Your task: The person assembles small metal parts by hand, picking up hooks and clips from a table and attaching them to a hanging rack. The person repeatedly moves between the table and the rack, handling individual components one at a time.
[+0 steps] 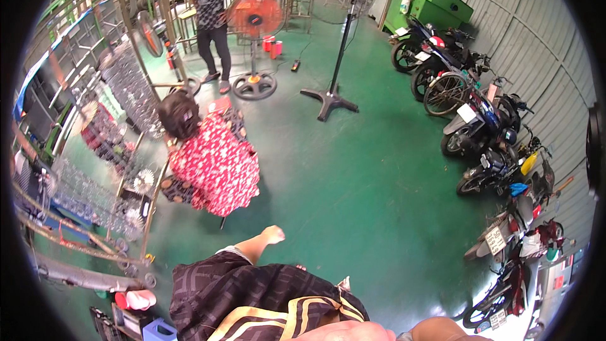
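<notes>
At the lower edge a pinkish rounded shape (344,331), perhaps my left hand, is cut off by the picture's rim. Beside it on the right is a brown bare-skin shape (442,329), perhaps my right arm. No fingers show on either, so what they hold, if anything, is hidden. They lie against dark checked cloth with yellow stripes (297,309). A bare limb (255,246) reaches out of this cloth over the green floor; whether it ends in a foot or a hand is hard to make out.
Ahead on the left sits a person in a red patterned top (218,164), beside metal racks (95,240). Another person (214,12) stands behind, near an orange fan (254,19) and a black stand fan (341,44). Motorbikes (480,126) line the right wall. A blue stool (159,329) is lower left.
</notes>
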`<state>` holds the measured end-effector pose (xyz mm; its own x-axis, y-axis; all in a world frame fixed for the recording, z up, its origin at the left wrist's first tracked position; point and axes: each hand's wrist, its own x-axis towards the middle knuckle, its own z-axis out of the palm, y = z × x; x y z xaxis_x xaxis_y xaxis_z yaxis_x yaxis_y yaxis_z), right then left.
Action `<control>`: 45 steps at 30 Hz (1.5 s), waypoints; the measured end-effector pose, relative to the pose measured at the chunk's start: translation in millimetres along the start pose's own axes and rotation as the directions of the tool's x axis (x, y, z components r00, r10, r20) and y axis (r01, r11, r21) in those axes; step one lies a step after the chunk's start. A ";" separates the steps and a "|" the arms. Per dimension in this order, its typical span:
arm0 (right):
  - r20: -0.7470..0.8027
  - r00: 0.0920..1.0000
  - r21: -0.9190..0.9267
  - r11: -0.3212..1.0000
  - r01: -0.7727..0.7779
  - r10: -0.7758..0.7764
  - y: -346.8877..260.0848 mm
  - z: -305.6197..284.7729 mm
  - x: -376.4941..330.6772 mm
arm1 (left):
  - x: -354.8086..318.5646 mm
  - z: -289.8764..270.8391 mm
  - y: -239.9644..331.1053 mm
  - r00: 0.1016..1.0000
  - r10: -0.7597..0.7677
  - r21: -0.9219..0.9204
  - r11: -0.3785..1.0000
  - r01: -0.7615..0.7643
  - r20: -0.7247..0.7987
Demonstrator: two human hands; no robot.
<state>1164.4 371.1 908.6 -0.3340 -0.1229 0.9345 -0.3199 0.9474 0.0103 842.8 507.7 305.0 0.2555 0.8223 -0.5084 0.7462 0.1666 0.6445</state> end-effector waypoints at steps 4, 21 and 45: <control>-0.008 0.991 -0.423 0.897 -0.124 0.133 89.6 -69.3 -10.8 | 159.5 -61.7 166.6 0.970 0.226 0.028 0.974 -0.224 -0.084; 0.081 0.942 0.156 0.937 0.312 -0.327 682.8 -423.6 -143.9 | 486.5 -228.9 110.1 0.763 -0.631 -0.302 0.760 0.575 -0.136; -0.303 0.739 0.208 0.799 -0.565 0.602 1502.8 -741.7 -438.3 | 1319.4 -606.8 497.7 0.805 -0.236 -0.236 0.964 0.124 -0.544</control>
<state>1487.7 2067.9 778.4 -0.1706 0.5687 0.8047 -0.2512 0.7645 -0.5936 1178.3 2005.8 301.5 -0.3048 0.9186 -0.2515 0.6058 0.3907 0.6931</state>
